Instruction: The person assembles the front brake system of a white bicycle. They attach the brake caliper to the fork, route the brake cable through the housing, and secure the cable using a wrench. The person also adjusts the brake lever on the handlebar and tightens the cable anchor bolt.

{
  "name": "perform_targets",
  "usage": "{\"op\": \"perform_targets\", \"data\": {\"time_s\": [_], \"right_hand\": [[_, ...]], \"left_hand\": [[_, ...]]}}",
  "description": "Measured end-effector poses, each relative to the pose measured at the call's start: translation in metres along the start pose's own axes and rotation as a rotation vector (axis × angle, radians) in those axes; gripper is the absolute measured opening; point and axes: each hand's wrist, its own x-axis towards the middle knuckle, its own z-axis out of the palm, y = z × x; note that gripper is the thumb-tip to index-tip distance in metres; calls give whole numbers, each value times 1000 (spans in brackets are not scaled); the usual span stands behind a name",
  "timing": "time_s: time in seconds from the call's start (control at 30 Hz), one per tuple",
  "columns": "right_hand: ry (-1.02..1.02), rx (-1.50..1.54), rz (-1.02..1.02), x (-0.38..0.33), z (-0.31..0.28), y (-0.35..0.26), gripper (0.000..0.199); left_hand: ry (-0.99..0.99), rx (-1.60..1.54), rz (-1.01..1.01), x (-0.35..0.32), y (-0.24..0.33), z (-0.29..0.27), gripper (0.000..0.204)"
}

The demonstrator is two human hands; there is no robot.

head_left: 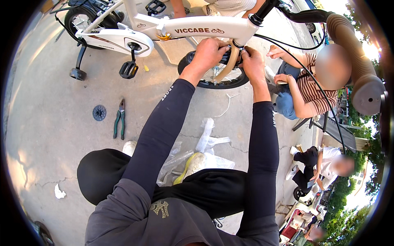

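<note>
1. The left hand [209, 54] has its thumb and fingertips close together beside the top of a tan curved piece [232, 61] over the front wheel [223, 85]; I cannot tell what it pinches.
2. The right hand [252, 63] bends its fingers in from that piece's right side; its grip is hidden.
3. The white bicycle [230, 27] spans the far side, its front wheel just below the head tube.
4. A seated person [305, 88] bounds the right forearm's room; on the left, concrete [160, 88] runs between the pedal [129, 69] and the front wheel.
5. Nearer, green-handled pliers [119, 121] lie beside a dark disc [99, 112]; clear plastic wrap [208, 137] lies between the forearms.
6. Brown lettering and a bicycle symbol mark the frame; pale lettering marks both dark sleeves [168, 108].
</note>
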Motion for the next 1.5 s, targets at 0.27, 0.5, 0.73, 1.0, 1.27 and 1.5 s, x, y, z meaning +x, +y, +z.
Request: {"op": "perform_targets", "data": {"time_s": [0.27, 0.5, 0.73, 1.0, 1.27, 1.5], "right_hand": [[20, -11, 19, -1, 2, -3, 36], [20, 52, 26, 1, 0, 4, 35], [11, 196, 15, 8, 1, 11, 34], [16, 460, 124, 13, -7, 23, 26], [-42, 485, 109, 17, -9, 28, 28], [28, 486, 149, 22, -3, 28, 20]], "left_hand": [[117, -101, -14, -4, 4, 1, 18], [80, -47, 15, 1, 4, 0, 19], [92, 0, 14, 2, 12, -1, 18], [200, 85, -33, -2, 15, 17, 16], [211, 351, 105, 2, 16, 16, 23], [-7, 483, 109, 6, 27, 2, 25]]}}
